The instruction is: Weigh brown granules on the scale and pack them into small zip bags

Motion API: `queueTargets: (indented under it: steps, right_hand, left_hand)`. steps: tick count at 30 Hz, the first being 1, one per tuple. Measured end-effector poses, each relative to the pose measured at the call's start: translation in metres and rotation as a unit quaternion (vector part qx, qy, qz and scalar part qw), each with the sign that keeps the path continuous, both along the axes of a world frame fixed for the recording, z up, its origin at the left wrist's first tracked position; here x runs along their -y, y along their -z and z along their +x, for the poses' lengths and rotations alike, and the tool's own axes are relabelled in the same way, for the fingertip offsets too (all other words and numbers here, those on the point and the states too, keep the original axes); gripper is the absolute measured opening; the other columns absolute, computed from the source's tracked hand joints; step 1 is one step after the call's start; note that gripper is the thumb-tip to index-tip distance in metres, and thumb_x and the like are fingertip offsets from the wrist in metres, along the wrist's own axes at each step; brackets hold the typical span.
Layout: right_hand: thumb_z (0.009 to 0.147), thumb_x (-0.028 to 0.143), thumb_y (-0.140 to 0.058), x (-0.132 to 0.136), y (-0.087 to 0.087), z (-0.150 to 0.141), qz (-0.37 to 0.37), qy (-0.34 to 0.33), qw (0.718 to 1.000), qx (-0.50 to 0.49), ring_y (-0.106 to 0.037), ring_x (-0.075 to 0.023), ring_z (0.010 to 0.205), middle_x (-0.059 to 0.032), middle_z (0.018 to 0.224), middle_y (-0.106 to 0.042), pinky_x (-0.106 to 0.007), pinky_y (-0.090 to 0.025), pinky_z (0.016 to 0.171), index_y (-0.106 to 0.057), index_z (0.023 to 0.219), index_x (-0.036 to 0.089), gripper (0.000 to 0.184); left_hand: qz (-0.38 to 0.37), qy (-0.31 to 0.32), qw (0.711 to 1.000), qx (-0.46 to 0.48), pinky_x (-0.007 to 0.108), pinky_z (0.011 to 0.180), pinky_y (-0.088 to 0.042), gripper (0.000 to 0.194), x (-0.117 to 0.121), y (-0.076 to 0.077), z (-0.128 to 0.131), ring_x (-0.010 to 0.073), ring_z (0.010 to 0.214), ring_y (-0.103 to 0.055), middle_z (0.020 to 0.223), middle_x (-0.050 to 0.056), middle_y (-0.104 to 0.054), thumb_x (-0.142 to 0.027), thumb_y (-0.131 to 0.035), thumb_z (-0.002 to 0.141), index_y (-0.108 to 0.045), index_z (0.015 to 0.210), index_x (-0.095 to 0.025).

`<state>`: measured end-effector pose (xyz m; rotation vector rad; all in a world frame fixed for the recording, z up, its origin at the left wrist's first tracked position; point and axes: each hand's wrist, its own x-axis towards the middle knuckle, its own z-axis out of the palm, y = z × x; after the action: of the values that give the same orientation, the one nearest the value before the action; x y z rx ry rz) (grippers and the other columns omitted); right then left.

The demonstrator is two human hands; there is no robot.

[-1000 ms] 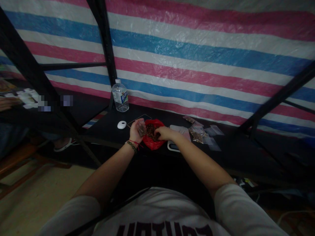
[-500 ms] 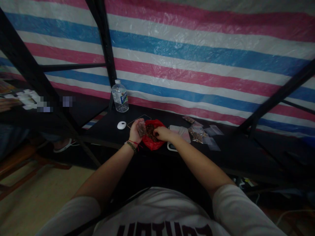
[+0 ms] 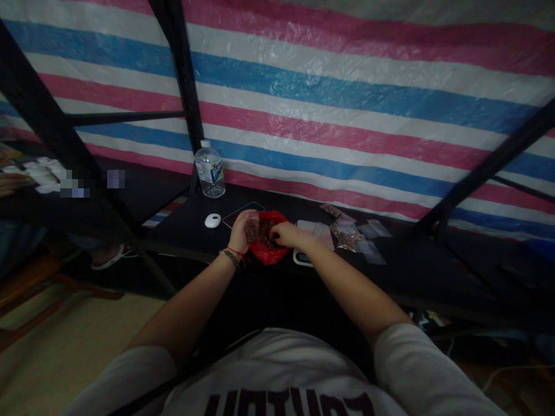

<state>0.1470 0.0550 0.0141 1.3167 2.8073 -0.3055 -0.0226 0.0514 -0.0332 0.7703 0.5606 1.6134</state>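
A red plastic bag point(image 3: 269, 255) lies opened out on the black shelf, with small brown pieces point(image 3: 265, 232) heaped inside. At its left side my left hand point(image 3: 240, 230) is closed around a small clear plastic bag point(image 3: 251, 227), which has some brown contents. My right hand point(image 3: 284, 235) reaches into the red bag from the right, its fingers bunched together at the brown pieces. Whether a piece is pinched between those fingertips is too small to make out. Partly under my right wrist stands a small white scale point(image 3: 302, 257) with a display.
Filled clear bags point(image 3: 346, 236) and flat clear bags point(image 3: 373, 252) lie right of the scale. A white computer mouse point(image 3: 212, 221), a dark flat device point(image 3: 236, 212) and a plastic bottle point(image 3: 211, 171) are on the left. Black metal posts point(image 3: 187, 86) frame the shelf before a striped sheet.
The whole view has shifted very slightly. My left hand and the small bag have turned a little; my right hand stays at the brown pieces.
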Motion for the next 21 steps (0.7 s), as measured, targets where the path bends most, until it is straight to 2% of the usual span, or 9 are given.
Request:
queueTargets:
  steps: [6, 10, 16, 18, 21]
  right_hand:
    - [0.077, 0.01, -0.058, 0.004, -0.009, 0.006, 0.0, 0.028, 0.999, -0.042, -0.065, -0.017, 0.09, -0.0038, 0.1, -0.071, -0.022, -0.044, 0.077, -0.071, 0.1, 0.018, 0.028]
    - [0.078, 0.01, -0.058, 0.004, -0.007, 0.007, -0.004, 0.023, 0.998, -0.058, -0.065, -0.0168, 0.092, -0.0035, 0.102, -0.071, -0.022, -0.045, 0.081, -0.071, 0.1, 0.019, 0.027]
    - [0.076, 0.007, -0.06, 0.008, -0.001, 0.008, 0.004, -0.001, 0.994, -0.11, -0.06, -0.0178, 0.108, -0.0078, 0.122, -0.064, -0.027, -0.043, 0.094, -0.059, 0.122, 0.018, 0.047]
    - [0.078, 0.007, -0.059, 0.01, -0.004, 0.01, 0.009, 0.006, 0.994, -0.11, -0.061, -0.0174, 0.107, -0.0069, 0.119, -0.066, -0.026, -0.043, 0.094, -0.062, 0.118, 0.018, 0.042]
    - [0.083, 0.012, -0.054, 0.011, -0.015, 0.021, 0.031, 0.052, 0.991, -0.117, -0.063, -0.0168, 0.1, -0.0049, 0.11, -0.069, -0.025, -0.044, 0.091, -0.068, 0.107, 0.019, 0.029]
  left_hand:
    - [-0.009, -0.001, 1.0, -0.02, 0.023, 0.058, -0.044, 0.015, 0.002, -0.002, 0.0, 0.0117, 0.061, -0.057, 0.075, 0.002, -0.062, -0.026, -0.053, 0.082, -0.064, 0.089, -0.018]
    - [-0.008, -0.002, 1.0, -0.023, 0.023, 0.058, -0.043, 0.015, 0.003, -0.002, 0.0, 0.0119, 0.061, -0.058, 0.076, 0.003, -0.062, -0.026, -0.054, 0.082, -0.064, 0.089, -0.017]
    - [0.019, -0.009, 0.998, -0.06, 0.023, 0.062, -0.044, 0.018, 0.004, -0.004, 0.0, 0.0122, 0.065, -0.059, 0.077, 0.003, -0.064, -0.027, -0.061, 0.078, -0.064, 0.092, -0.016]
    - [0.023, -0.012, 0.996, -0.086, 0.022, 0.064, -0.045, 0.024, 0.005, -0.006, -0.001, 0.0119, 0.067, -0.059, 0.08, 0.003, -0.065, -0.027, -0.066, 0.074, -0.064, 0.096, -0.016]
    - [0.033, -0.02, 0.988, -0.149, 0.022, 0.068, -0.045, 0.037, 0.006, -0.011, -0.001, 0.0118, 0.072, -0.059, 0.086, 0.002, -0.064, -0.024, -0.071, 0.069, -0.062, 0.104, -0.018]
